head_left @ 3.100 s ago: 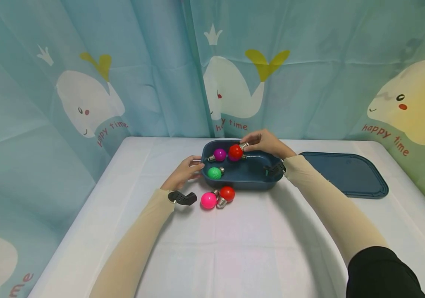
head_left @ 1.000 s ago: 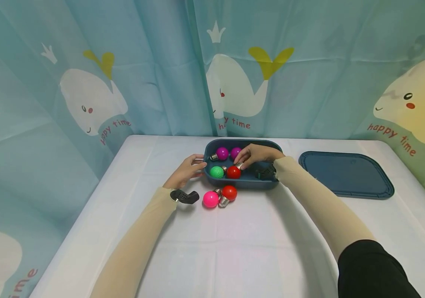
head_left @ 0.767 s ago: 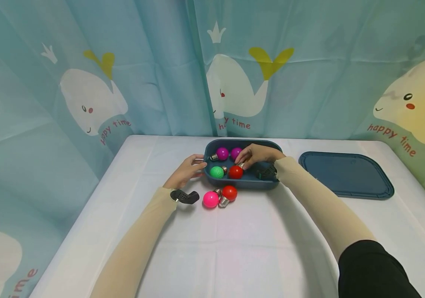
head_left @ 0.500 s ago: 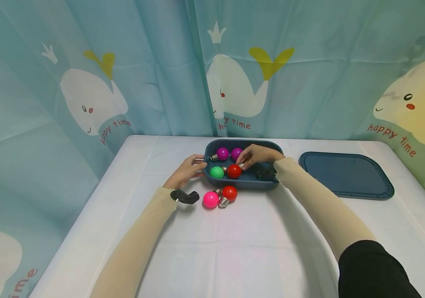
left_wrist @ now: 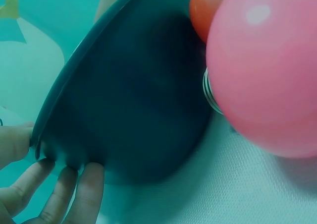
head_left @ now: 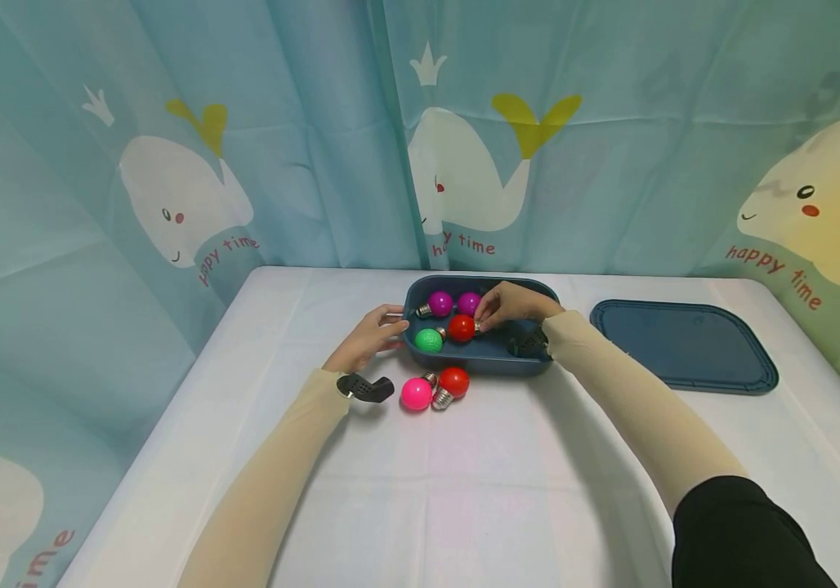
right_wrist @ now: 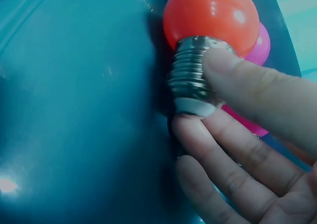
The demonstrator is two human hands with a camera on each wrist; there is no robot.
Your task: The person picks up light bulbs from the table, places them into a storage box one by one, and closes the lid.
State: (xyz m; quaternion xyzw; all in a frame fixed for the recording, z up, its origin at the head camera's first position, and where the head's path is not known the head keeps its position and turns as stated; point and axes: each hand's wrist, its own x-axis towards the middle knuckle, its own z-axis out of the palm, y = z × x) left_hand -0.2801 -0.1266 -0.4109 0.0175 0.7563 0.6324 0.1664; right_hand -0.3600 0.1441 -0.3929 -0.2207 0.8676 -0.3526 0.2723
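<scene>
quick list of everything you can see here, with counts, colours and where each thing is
bin: 1, dark blue, far part of the table
purple bulbs: 2, purple, in the bin's back part
green bulb: 1, green, in the bin, front left
held red bulb: 1, red, over or in the bin
pink bulb: 1, pink, on the table before the bin
second red bulb: 1, red, beside the pink one
flat tray or lid: 1, dark blue, right of the bin
table: 1, white, under everything
curtain: blue-green, whale prints, behind
wrist devices: 2, black, one per wrist
sleeves: 2, beige, forearms
left hand: 1, at the bin's left end
right hand: 1, pinching a bulb's metal base
</scene>
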